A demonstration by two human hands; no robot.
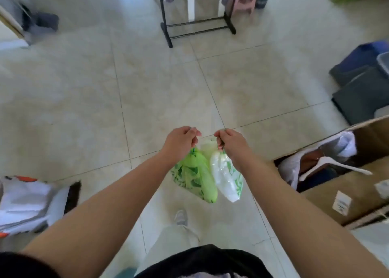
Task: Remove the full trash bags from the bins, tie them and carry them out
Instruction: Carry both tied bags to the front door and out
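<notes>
A green trash bag (194, 175) hangs from my left hand (181, 141), which is closed around its gathered top. Right beside it hangs a white trash bag with green print (225, 177), its neck pinched in my right hand (230, 144). The two bags touch each other and dangle above the tiled floor in front of my legs. Both arms are stretched forward, hands close together at waist height. No bin shows in this view.
An open cardboard box (345, 185) with clothes, a plastic bag and a white hanger stands at the right. A black clothes rack (200, 25) is straight ahead. Dark storage boxes (362, 84) sit far right. White fabric (29, 204) lies at the left.
</notes>
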